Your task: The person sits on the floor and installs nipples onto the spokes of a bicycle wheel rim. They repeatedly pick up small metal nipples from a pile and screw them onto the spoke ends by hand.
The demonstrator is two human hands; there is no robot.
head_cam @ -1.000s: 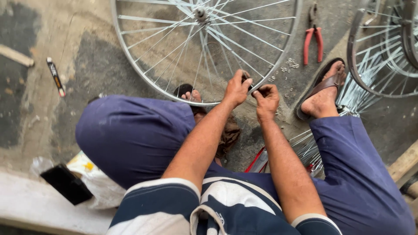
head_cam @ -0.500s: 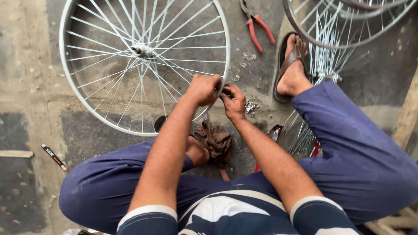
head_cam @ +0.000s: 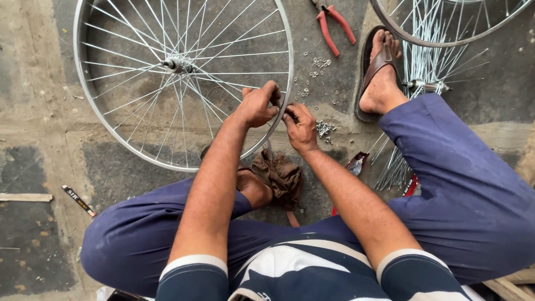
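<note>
While you are sitting on the ground with knees spread, your left hand (head_cam: 257, 106) is closing over the rim of the bicycle wheel (head_cam: 184, 83) at its right edge, fingers curled on the metal. Your right hand (head_cam: 301, 125) is pinching something at the same spot on the rim; it is probably a spoke nipple, but your fingertips are hiding it. The wheel is lying flat on the concrete in front of you, its top edge cut off by the frame, its hub (head_cam: 177, 64) left of your hands.

A second wheel (head_cam: 446, 33) is showing only partly at the upper right, above your sandalled foot (head_cam: 382, 78). Loose spokes (head_cam: 398, 161) are lying beside your right leg, half hidden by it. Red-handled pliers (head_cam: 334, 22) are lying near the top, and small metal nipples (head_cam: 320, 64) are scattered between them and your hands. A brown rag (head_cam: 281, 175) is sitting beneath your forearms. At the left a short dark stick with light lettering (head_cam: 78, 200) is lying on the ground.
</note>
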